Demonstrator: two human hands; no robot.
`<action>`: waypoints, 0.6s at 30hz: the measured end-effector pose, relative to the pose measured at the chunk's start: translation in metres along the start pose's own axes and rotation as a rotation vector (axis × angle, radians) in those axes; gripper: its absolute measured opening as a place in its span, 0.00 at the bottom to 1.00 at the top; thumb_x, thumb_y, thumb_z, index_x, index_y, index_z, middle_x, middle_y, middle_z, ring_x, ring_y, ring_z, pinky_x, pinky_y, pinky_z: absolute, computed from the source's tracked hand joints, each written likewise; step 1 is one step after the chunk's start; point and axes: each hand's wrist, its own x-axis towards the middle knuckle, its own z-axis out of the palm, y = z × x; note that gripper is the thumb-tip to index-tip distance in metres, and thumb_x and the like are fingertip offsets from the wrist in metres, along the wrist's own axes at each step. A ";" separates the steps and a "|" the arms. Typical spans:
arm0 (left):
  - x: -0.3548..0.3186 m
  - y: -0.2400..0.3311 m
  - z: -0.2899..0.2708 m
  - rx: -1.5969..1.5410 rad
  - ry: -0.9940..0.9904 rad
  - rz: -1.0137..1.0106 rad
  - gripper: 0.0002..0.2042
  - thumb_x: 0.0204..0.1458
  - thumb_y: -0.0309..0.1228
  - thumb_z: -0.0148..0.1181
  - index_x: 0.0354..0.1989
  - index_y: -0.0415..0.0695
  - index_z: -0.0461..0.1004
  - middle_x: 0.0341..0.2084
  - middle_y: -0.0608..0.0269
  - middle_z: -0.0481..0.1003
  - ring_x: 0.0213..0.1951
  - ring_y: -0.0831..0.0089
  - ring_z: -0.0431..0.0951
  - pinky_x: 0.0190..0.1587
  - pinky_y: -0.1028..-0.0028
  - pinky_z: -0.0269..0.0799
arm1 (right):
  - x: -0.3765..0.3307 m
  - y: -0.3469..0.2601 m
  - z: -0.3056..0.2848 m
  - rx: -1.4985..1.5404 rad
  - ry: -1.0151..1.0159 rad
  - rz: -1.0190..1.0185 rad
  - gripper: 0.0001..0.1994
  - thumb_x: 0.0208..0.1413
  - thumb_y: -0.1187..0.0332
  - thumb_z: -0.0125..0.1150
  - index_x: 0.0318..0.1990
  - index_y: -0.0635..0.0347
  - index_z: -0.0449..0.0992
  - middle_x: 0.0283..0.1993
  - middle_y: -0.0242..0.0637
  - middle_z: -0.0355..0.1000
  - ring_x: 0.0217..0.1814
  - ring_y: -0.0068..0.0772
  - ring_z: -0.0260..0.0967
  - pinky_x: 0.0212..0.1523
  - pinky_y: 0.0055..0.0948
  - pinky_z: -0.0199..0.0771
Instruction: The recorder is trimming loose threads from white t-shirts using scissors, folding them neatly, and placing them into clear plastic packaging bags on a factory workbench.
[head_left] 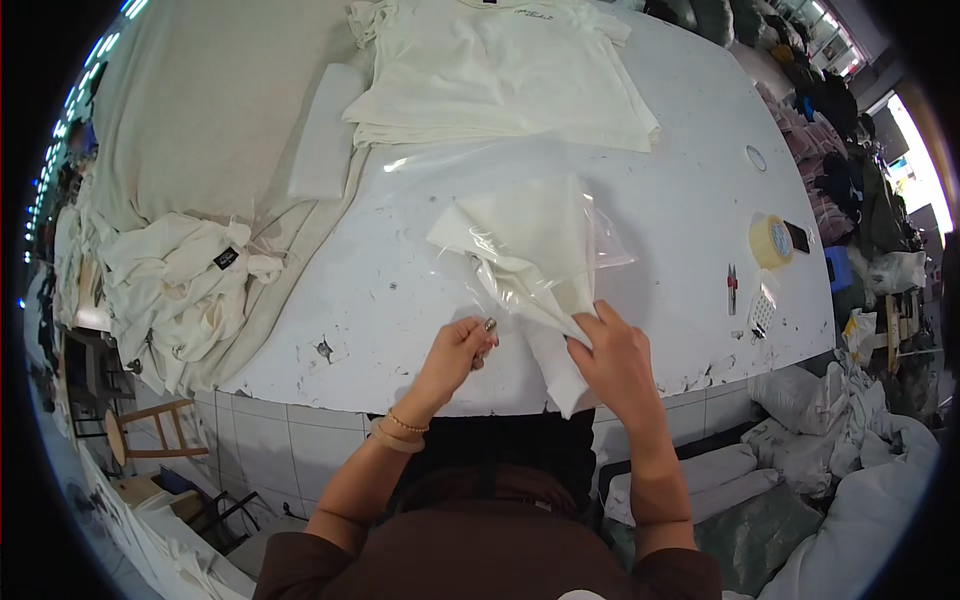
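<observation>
A folded cream-white shirt point(535, 225) lies partly inside a clear plastic bag point(610, 245) in front of me. Its lower end hangs out toward the table's near edge. My right hand point(612, 358) is closed on the shirt's protruding fabric, thumb on the near side. Left of the shirt, my left hand point(460, 352) is closed with curled fingers, and the bag's film seems to run into its pinch. A small shiny metallic piece shows at that hand's thumb. The bag's far part spreads over the table, up to a stack of flat cream T-shirts point(500, 85).
The white table point(700, 200) carries packing tape point(770, 242), a dark phone-like object point(797, 237), red-handled snips point(732, 290) and a white sheet of dots point(762, 310) at right. Left are crumpled garments point(185, 285), beige fabric point(220, 100) and a flat white pack point(328, 130). A wooden stool point(150, 432) stands below.
</observation>
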 end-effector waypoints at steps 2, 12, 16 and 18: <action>-0.003 -0.001 0.000 -0.040 0.026 -0.010 0.13 0.62 0.35 0.48 0.29 0.41 0.72 0.18 0.75 0.64 0.21 0.86 0.58 0.25 0.84 0.58 | 0.009 0.002 -0.004 0.016 0.015 0.060 0.10 0.45 0.70 0.60 0.36 0.63 0.76 0.34 0.45 0.67 0.34 0.50 0.70 0.36 0.41 0.70; -0.030 -0.021 -0.004 -0.163 0.031 0.097 0.12 0.63 0.32 0.46 0.32 0.38 0.72 0.22 0.69 0.69 0.22 0.83 0.65 0.28 0.81 0.66 | 0.002 -0.020 0.014 -0.296 0.206 0.062 0.14 0.37 0.71 0.64 0.36 0.62 0.78 0.55 0.42 0.63 0.62 0.48 0.53 0.55 0.46 0.53; -0.042 -0.022 -0.003 -0.197 0.149 0.037 0.12 0.63 0.32 0.44 0.34 0.38 0.70 0.26 0.64 0.72 0.27 0.80 0.73 0.33 0.78 0.74 | -0.019 -0.040 0.044 0.025 -0.210 -0.268 0.18 0.46 0.62 0.63 0.44 0.59 0.75 0.56 0.43 0.63 0.62 0.47 0.57 0.57 0.48 0.53; -0.042 -0.021 -0.006 -0.197 0.148 0.012 0.10 0.63 0.30 0.44 0.34 0.37 0.69 0.27 0.63 0.73 0.29 0.77 0.76 0.35 0.77 0.76 | -0.010 -0.017 0.063 0.211 -0.247 -0.279 0.20 0.53 0.57 0.58 0.50 0.57 0.71 0.58 0.42 0.62 0.63 0.49 0.56 0.61 0.54 0.49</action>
